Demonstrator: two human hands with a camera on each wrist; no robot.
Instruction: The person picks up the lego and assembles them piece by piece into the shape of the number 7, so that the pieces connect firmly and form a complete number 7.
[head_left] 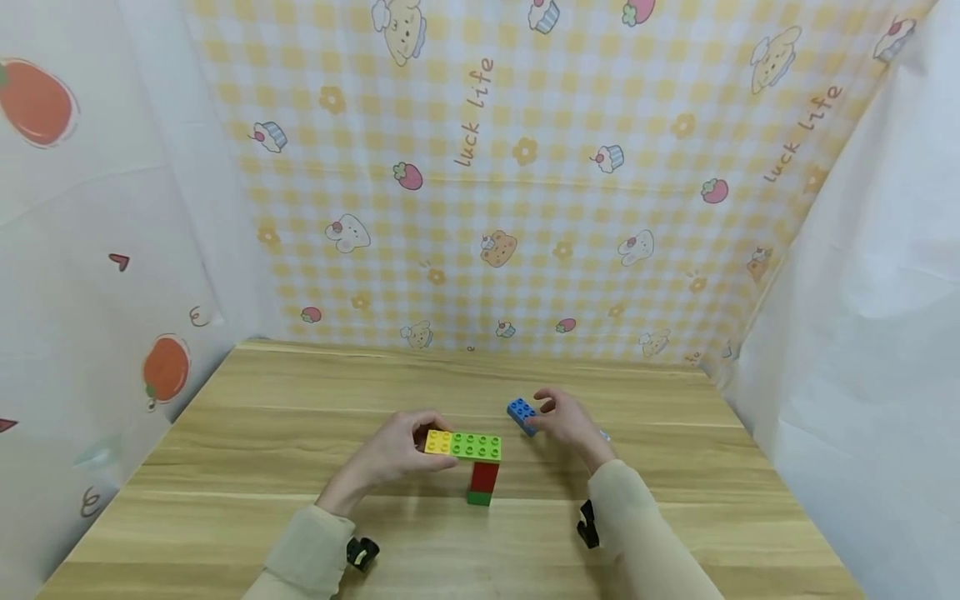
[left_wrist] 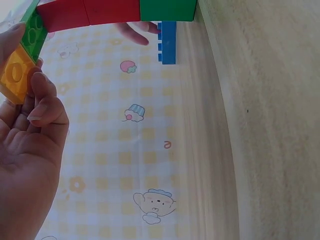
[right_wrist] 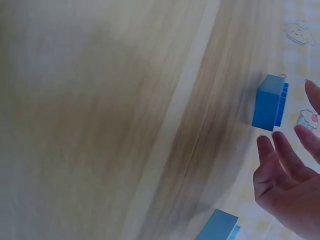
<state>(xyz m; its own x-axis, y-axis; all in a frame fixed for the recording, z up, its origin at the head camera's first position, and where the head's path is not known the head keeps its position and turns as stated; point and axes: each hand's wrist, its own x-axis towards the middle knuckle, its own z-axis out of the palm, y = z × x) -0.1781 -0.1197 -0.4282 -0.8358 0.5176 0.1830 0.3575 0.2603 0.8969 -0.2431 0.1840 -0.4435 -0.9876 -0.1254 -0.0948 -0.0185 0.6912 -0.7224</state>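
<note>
My left hand (head_left: 386,454) pinches a yellow toy brick (head_left: 438,442) between thumb and fingers. That brick sits at the left end of a lime-green brick (head_left: 477,447), which lies across the top of a small upright tower. Below it the tower has red bricks (left_wrist: 112,11), two of them in the left wrist view, over a dark green brick (head_left: 479,498) on the table. My right hand (head_left: 568,423) reaches over the table with fingers apart, close beside a blue studded brick (head_left: 521,414). In the right wrist view the fingertips (right_wrist: 263,142) are just short of the blue brick.
A lighter blue brick (right_wrist: 217,226) lies nearer the right wrist, mostly hidden behind it in the head view. The wooden table (head_left: 285,417) ends at a checked cloth backdrop (head_left: 562,208). White cloth walls (head_left: 870,333) stand on both sides.
</note>
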